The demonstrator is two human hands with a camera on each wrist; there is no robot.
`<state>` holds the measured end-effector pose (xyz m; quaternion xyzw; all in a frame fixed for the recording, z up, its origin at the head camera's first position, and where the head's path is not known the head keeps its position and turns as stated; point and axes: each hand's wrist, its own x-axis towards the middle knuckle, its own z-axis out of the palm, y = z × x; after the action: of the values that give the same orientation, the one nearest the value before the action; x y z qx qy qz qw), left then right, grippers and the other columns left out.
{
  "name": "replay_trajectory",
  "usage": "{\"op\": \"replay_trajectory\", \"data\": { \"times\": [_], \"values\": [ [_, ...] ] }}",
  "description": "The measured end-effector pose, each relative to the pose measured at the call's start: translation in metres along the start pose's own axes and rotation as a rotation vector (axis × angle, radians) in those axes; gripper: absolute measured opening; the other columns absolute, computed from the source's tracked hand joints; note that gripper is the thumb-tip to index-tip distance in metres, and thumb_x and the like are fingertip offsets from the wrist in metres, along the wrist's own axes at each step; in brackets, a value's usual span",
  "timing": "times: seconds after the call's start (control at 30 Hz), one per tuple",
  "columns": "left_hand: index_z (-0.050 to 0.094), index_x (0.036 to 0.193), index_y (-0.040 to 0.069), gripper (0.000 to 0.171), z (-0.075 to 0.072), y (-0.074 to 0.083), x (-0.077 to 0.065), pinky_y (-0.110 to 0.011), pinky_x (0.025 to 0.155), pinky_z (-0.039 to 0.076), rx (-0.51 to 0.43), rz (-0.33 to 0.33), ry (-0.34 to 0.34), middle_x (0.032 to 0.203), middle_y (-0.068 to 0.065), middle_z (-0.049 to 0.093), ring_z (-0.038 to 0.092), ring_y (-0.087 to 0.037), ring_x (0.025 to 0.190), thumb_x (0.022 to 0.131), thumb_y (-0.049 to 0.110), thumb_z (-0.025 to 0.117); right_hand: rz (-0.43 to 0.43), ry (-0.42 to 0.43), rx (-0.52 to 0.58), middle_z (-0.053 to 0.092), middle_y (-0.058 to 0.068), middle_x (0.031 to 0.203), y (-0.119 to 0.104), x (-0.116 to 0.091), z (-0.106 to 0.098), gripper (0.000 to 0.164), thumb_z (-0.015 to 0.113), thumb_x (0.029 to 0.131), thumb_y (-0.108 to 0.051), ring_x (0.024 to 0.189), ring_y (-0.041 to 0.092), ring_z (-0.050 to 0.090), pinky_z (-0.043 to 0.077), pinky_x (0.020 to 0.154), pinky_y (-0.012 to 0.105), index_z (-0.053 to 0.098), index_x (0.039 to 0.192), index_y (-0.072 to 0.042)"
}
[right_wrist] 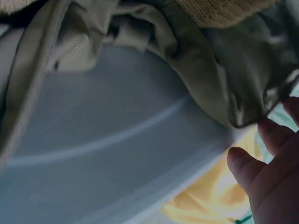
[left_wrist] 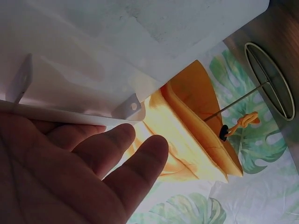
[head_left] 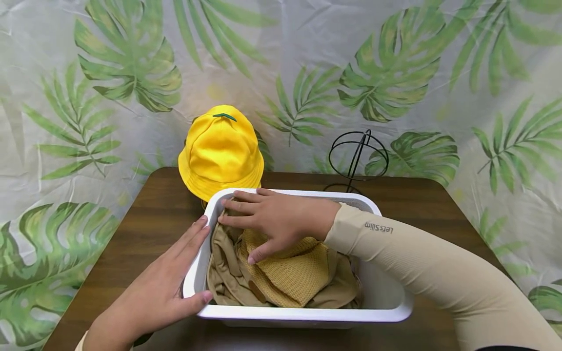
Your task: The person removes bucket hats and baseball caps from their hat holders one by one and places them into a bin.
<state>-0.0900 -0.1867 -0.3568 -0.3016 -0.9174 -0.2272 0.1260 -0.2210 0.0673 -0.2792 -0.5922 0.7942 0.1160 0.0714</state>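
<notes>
A white plastic basket (head_left: 303, 313) stands on the table with a crumpled khaki fabric item (head_left: 226, 268) and a tan woven item (head_left: 298, 275), perhaps hats, inside. Over its far left part my right hand (head_left: 281, 217) lies with fingers spread, palm down on the contents. In the right wrist view, fingertips touch the edge of the khaki fabric (right_wrist: 205, 88) near the basket wall (right_wrist: 117, 107). My left hand (head_left: 153, 282) rests at the basket's left side, fingers extended along the outside and thumb on the rim. The left wrist view shows those fingers (left_wrist: 140, 163) fairly straight below the rim.
Behind the basket at the left, a yellow bucket hat (head_left: 221, 151) with a green leaf tip sits on a stand. A bare black wire hat stand (head_left: 357, 156) is at the back right. The brown wooden table (head_left: 131, 234) meets a leaf-patterned cloth backdrop (head_left: 303, 48).
</notes>
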Motion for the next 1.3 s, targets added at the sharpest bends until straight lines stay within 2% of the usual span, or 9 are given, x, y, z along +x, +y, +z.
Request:
{"op": "replay_trajectory", "data": {
  "times": [0.17, 0.23, 0.33, 0.4, 0.57, 0.77, 0.97, 1.23, 1.3],
  "values": [
    [0.021, 0.159, 0.011, 0.103, -0.001, 0.0, 0.002, -0.04, 0.106, 0.04, 0.026, -0.008, -0.006, 0.165, -0.006, 0.016, 0.033, -0.024, 0.143, 0.079, 0.048, 0.074, 0.017, -0.01, -0.02, -0.003, -0.002, 0.166, -0.002, 0.003, 0.004, 0.091, 0.039, 0.088, -0.079, 0.151, 0.022, -0.003, 0.012, 0.117, 0.057, 0.008, 0.16, -0.033],
    [0.022, 0.159, 0.011, 0.102, -0.001, 0.0, 0.002, -0.037, 0.107, 0.039, 0.022, -0.009, -0.002, 0.165, -0.006, 0.017, 0.033, -0.023, 0.143, 0.079, 0.048, 0.074, 0.021, -0.01, -0.026, 0.001, -0.002, 0.166, -0.003, 0.003, 0.005, 0.092, 0.038, 0.087, -0.08, 0.151, 0.022, -0.001, 0.011, 0.117, 0.056, 0.008, 0.161, -0.033],
    [0.023, 0.158, 0.01, 0.102, 0.0, 0.0, 0.001, -0.023, 0.111, 0.028, 0.015, -0.004, 0.001, 0.165, -0.006, 0.017, 0.032, -0.024, 0.144, 0.079, 0.048, 0.074, 0.015, -0.012, -0.026, 0.006, 0.0, 0.166, -0.005, 0.002, 0.006, 0.093, 0.039, 0.087, -0.08, 0.152, 0.024, 0.002, 0.008, 0.118, 0.053, 0.009, 0.161, -0.032],
    [0.023, 0.158, 0.009, 0.101, 0.0, 0.001, 0.001, -0.02, 0.111, 0.025, 0.014, -0.006, -0.002, 0.165, -0.006, 0.016, 0.031, -0.023, 0.144, 0.079, 0.048, 0.074, 0.001, -0.008, -0.026, 0.01, 0.002, 0.166, -0.006, -0.001, 0.008, 0.093, 0.039, 0.087, -0.08, 0.151, 0.027, 0.004, 0.007, 0.119, 0.051, 0.011, 0.161, -0.031],
    [0.023, 0.158, 0.01, 0.102, -0.001, 0.002, 0.001, -0.04, 0.106, 0.041, 0.023, -0.02, -0.01, 0.165, -0.004, 0.016, 0.032, -0.022, 0.144, 0.079, 0.048, 0.074, -0.048, 0.027, -0.031, 0.023, 0.003, 0.163, -0.006, -0.008, 0.013, 0.09, 0.044, 0.088, -0.077, 0.149, 0.03, 0.017, 0.012, 0.119, 0.05, 0.019, 0.16, -0.029],
    [0.023, 0.158, 0.011, 0.101, -0.002, 0.002, 0.0, -0.032, 0.109, 0.035, 0.018, -0.033, -0.01, 0.165, -0.003, 0.015, 0.031, -0.022, 0.144, 0.079, 0.048, 0.074, -0.057, 0.034, -0.009, 0.03, 0.0, 0.16, -0.007, -0.013, 0.016, 0.089, 0.044, 0.088, -0.077, 0.149, 0.033, 0.018, 0.01, 0.118, 0.053, 0.017, 0.16, -0.032],
    [0.023, 0.159, 0.011, 0.102, -0.001, 0.001, 0.0, -0.049, 0.1, 0.046, 0.022, -0.022, -0.003, 0.165, -0.004, 0.016, 0.034, -0.023, 0.143, 0.078, 0.048, 0.074, -0.052, 0.022, 0.026, 0.028, 0.0, 0.161, -0.008, -0.017, 0.021, 0.091, 0.046, 0.088, -0.075, 0.149, 0.034, 0.018, 0.011, 0.117, 0.058, 0.012, 0.161, -0.033],
    [0.022, 0.159, 0.011, 0.102, -0.001, 0.001, 0.002, -0.045, 0.104, 0.043, 0.019, -0.014, -0.013, 0.165, -0.005, 0.016, 0.031, -0.023, 0.144, 0.079, 0.048, 0.074, -0.033, -0.018, 0.049, 0.029, 0.0, 0.16, -0.009, -0.022, 0.035, 0.095, 0.05, 0.085, -0.077, 0.148, 0.034, 0.019, 0.017, 0.112, 0.066, 0.01, 0.16, -0.034],
    [0.021, 0.159, 0.011, 0.102, -0.001, 0.001, 0.002, -0.037, 0.109, 0.038, 0.012, -0.013, -0.011, 0.165, -0.005, 0.016, 0.03, -0.023, 0.145, 0.079, 0.048, 0.074, -0.03, -0.024, 0.039, 0.028, 0.0, 0.16, -0.009, -0.021, 0.04, 0.096, 0.05, 0.085, -0.077, 0.147, 0.034, 0.02, 0.018, 0.111, 0.066, 0.009, 0.161, -0.034]
  ]
}}
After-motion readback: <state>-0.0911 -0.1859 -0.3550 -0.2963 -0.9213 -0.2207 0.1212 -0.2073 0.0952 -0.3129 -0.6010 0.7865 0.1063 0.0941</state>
